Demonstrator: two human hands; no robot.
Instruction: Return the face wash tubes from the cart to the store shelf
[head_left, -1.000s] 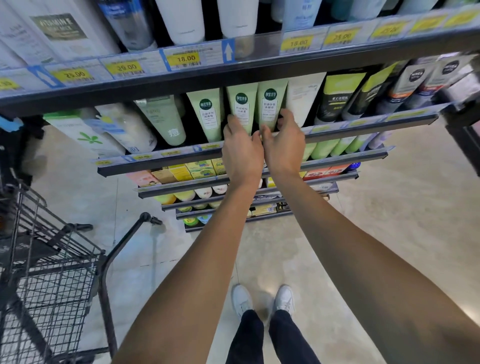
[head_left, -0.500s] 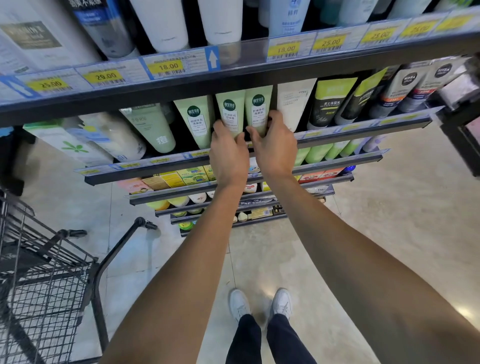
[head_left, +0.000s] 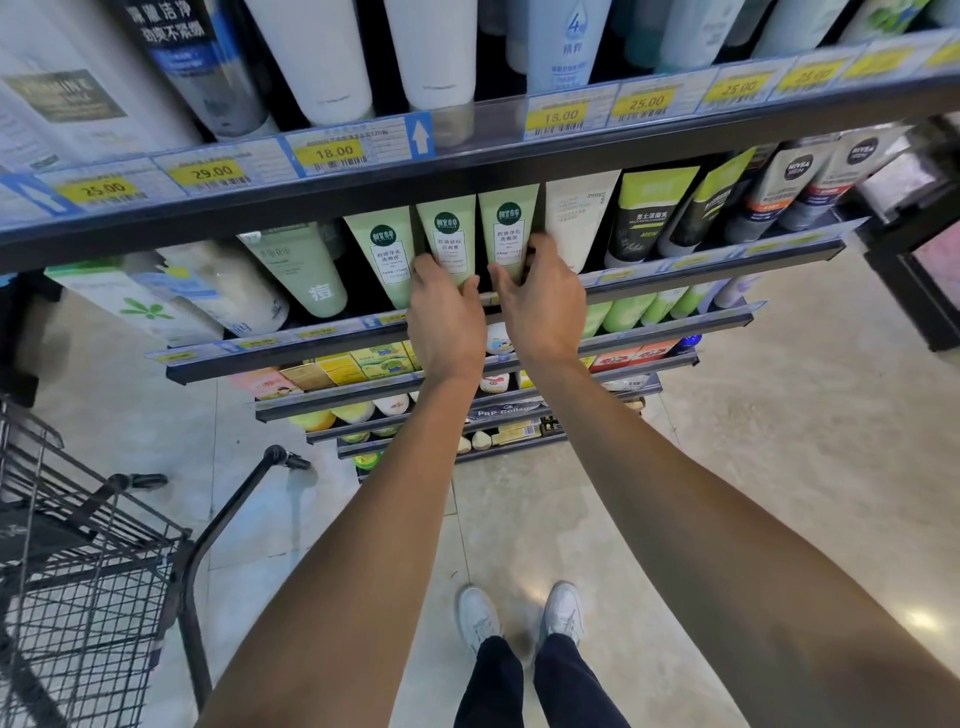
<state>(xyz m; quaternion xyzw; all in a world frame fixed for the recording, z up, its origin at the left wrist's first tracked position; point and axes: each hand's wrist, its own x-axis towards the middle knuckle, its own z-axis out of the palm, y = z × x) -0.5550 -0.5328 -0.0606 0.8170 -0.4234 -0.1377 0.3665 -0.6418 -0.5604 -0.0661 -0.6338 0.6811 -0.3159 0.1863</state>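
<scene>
Here, on the shelf rail (head_left: 701, 267), the left hand (head_left: 449, 322) and right hand (head_left: 537, 306) each grip a green tube (head_left: 449, 239), (head_left: 509, 228); careless release could topple neighbours.

A shop: price-tagged shelves (head_left: 675, 140) (wire cart (head_left: 78, 582) alongside).

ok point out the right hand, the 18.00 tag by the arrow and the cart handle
right hand (head_left: 540, 306): head view, back of the hand
18.00 tag (head_left: 334, 153): head view, yellow price patch
cart handle (head_left: 228, 512): head view, mid bar
</scene>
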